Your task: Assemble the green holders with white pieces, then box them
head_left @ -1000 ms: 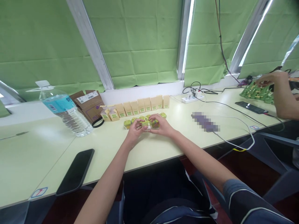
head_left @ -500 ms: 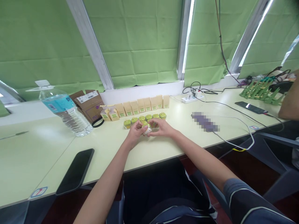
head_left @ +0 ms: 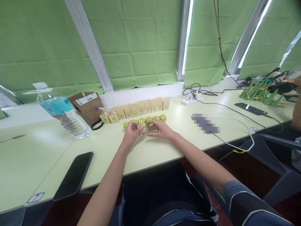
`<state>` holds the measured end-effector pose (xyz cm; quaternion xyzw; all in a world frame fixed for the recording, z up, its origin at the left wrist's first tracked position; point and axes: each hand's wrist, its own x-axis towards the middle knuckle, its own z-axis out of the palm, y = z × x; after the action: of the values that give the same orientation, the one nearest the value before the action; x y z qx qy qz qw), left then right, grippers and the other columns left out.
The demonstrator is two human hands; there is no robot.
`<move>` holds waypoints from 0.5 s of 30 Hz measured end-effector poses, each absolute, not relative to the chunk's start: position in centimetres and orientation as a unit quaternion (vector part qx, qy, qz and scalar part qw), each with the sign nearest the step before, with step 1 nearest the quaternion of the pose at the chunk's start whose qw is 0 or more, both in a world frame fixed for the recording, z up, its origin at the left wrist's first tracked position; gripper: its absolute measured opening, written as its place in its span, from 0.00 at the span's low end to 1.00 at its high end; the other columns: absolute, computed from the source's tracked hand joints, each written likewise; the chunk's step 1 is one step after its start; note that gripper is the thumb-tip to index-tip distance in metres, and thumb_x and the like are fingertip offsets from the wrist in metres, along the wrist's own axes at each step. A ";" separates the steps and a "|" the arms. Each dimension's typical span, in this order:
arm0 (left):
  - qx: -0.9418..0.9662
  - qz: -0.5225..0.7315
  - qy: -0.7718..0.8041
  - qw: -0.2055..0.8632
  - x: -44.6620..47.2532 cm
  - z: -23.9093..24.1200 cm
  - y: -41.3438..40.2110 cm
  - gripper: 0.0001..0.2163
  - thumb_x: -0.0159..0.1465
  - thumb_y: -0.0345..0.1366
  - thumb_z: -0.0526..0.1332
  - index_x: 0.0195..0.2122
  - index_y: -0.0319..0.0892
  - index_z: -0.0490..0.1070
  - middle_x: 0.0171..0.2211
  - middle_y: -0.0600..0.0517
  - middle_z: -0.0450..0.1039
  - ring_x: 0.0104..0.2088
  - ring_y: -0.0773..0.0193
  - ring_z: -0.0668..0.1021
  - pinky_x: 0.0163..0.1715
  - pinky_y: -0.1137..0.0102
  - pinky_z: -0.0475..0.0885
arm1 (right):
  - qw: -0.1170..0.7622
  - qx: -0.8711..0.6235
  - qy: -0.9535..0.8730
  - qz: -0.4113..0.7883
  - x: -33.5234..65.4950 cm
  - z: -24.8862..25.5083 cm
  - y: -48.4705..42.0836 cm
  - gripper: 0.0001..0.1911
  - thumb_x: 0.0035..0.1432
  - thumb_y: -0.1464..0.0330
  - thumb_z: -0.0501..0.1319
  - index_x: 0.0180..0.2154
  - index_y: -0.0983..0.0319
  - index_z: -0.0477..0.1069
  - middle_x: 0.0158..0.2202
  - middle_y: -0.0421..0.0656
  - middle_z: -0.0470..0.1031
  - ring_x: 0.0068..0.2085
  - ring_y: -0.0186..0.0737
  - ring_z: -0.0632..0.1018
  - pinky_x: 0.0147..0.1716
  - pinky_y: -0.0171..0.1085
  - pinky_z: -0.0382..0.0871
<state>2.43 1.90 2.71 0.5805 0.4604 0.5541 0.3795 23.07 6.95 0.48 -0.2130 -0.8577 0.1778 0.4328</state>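
Observation:
My left hand is closed on a small clear jar with a green lid, pinched between thumb and fingers just above the table. Beside it, my right hand is curved, thumb and fingers apart. Something clear shows between those fingers; I cannot make out whether it is touched or stands behind. A row of similar green-lidded jars stands right behind my hands, partly hidden by them. Behind those jars is a row of small beige paper boxes with green labels; the leftmost ones have open tops.
At left stand a large water bottle and an open cardboard box. A black phone lies near the front edge. To the right are a blurred-out object with a white cable, a power strip, another phone and green spiky pieces.
The jar in my left hand has shifted slightly left, away from my right hand's fingers. The view has moved a little. The other person's arm at the right edge has drawn mostly out of view.

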 end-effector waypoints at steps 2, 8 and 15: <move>0.548 0.593 0.479 0.345 1.7 3.1 2.1 0.25 0.52 0.52 0.72 0.37 0.44 0.61 0.29 0.55 0.73 0.27 0.65 0.77 0.27 0.71 0.72 | 0.449 -0.216 -0.851 0.164 23.3 0.5 7.1 0.22 0.57 0.58 0.70 0.51 0.59 0.71 0.45 0.45 0.77 0.34 0.38 0.73 0.41 0.41 0.71; 0.512 0.605 0.559 0.243 -1.5 3.2 2.3 0.25 0.50 0.51 0.73 0.39 0.43 0.65 0.36 0.51 0.74 0.31 0.65 0.77 0.32 0.70 0.72 | 0.502 -0.275 -0.806 0.152 23.8 0.2 7.7 0.09 0.65 0.62 0.61 0.44 0.58 0.73 0.39 0.43 0.76 0.34 0.39 0.74 0.40 0.40 0.70; 0.574 0.494 0.616 0.217 -1.2 2.6 1.9 0.21 0.50 0.48 0.73 0.38 0.44 0.68 0.38 0.48 0.77 0.38 0.57 0.80 0.42 0.61 0.74 | 0.555 -0.376 -0.730 0.131 24.7 0.6 8.2 0.12 0.69 0.65 0.51 0.43 0.58 0.72 0.42 0.45 0.76 0.42 0.44 0.75 0.46 0.43 0.70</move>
<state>-1.21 1.87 2.58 0.5742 0.6160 0.4939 0.2166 24.71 8.17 0.62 -0.3761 -0.7305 0.1306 0.5549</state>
